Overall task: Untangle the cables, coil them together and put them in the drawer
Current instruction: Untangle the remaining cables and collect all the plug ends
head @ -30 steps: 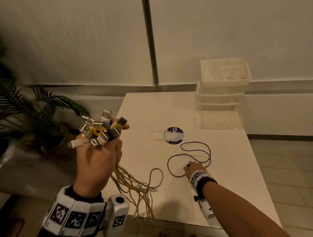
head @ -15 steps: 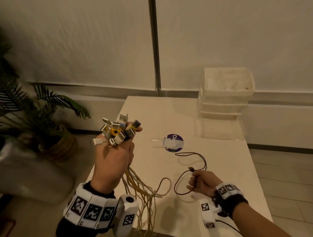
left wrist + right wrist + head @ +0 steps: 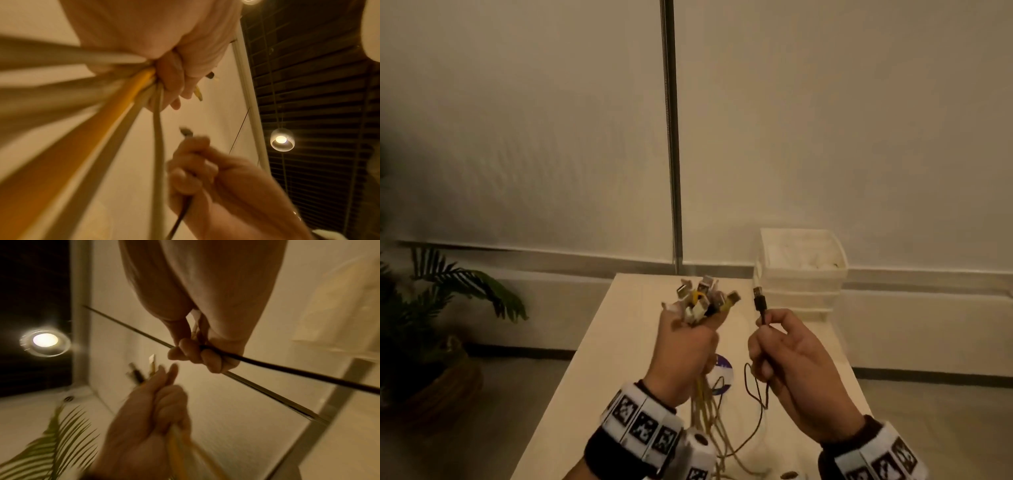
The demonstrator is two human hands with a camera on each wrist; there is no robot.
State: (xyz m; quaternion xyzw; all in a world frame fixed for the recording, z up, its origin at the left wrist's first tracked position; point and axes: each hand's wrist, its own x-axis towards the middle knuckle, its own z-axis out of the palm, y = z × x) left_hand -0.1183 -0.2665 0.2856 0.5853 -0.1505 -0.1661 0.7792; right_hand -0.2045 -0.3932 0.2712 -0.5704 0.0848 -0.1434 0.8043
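Note:
My left hand point(image 3: 683, 349) is raised above the white table point(image 3: 592, 377) and grips a bundle of white and yellow cables point(image 3: 705, 414) in its fist. Their plugs point(image 3: 703, 299) fan out above the fingers, and the cords point(image 3: 115, 116) hang down to the table. Just to the right, my right hand point(image 3: 787, 356) grips a thin black cable point(image 3: 758, 397), USB plug point(image 3: 759, 299) pointing up. The black cord point(image 3: 277, 368) runs through its curled fingers. The white drawer unit point(image 3: 803, 274) stands at the table's far right; its top drawer is pulled out.
A round purple disc point(image 3: 722, 371) lies on the table under my hands. A potted palm point(image 3: 441, 308) stands on the floor to the left. Behind the table rise a pale wall and a vertical metal strip point(image 3: 671, 137).
My right hand picked the black cable off the table and raised it, plug up, beside the bundle. My left hand moved right and up toward it. The head view tilted upward.

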